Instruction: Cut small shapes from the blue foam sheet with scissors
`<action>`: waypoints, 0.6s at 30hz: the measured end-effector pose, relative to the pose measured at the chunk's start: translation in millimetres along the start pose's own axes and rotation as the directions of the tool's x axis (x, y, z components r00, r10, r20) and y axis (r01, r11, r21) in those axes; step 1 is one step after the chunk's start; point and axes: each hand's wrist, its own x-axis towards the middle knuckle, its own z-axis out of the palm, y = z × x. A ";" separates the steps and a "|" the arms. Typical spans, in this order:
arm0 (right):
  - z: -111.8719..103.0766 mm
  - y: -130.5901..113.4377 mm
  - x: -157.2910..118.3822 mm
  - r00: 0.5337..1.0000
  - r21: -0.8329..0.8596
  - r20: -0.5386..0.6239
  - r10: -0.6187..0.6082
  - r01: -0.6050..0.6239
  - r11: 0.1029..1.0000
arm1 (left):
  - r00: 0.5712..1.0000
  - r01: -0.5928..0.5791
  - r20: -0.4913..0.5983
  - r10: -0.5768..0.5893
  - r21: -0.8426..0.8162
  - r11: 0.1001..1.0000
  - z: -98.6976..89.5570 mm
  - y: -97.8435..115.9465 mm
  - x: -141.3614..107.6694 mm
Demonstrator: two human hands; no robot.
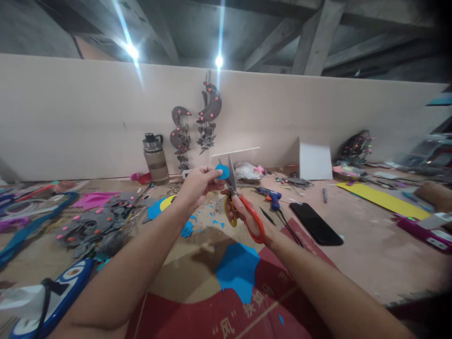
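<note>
Pinched in my left hand point(200, 186) is a small rounded blue piece point(222, 172), thin like felt or foam sheet. My right hand point(243, 209) grips scissors point(254, 221) with one red and one yellow handle loop. Their blades point up and stand apart, right at the blue piece's edge; whether they touch it I cannot tell. Below my hands a larger blue sheet with cut edges point(238, 270) lies on the red and brown cardboard point(183, 310). Small blue scraps point(187, 229) are scattered beneath my left hand.
Right of my hands lie a blue glue gun point(273, 197) and a black phone point(315, 223). A water bottle point(155, 160) stands by the wall, near hanging grey moon decorations point(211, 106). Grey pieces with pink dots point(95, 223) pile up at left. Another person's hand point(436, 195) shows at far right.
</note>
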 end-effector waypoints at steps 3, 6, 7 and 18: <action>1.4 0.8 -0.3 1.000 0.038 0.007 0.000 0.000 0.999 | 1.000 -0.019 0.004 0.019 0.020 1.000 -2.7 2.1 -2.4; 2.5 -0.2 -0.7 1.000 0.049 0.009 0.015 -0.016 0.999 | 1.000 -0.029 -0.002 0.029 0.021 0.999 -3.2 2.7 -3.3; 2.8 -0.5 -0.8 1.000 0.055 0.004 0.025 -0.025 0.998 | 0.999 -0.035 -0.002 0.035 0.022 0.999 -3.1 2.4 -3.1; 1.2 2.3 -0.4 0.999 0.028 0.010 0.048 -0.048 0.998 | 0.998 -0.056 0.004 0.056 0.042 0.998 -0.8 1.6 -1.9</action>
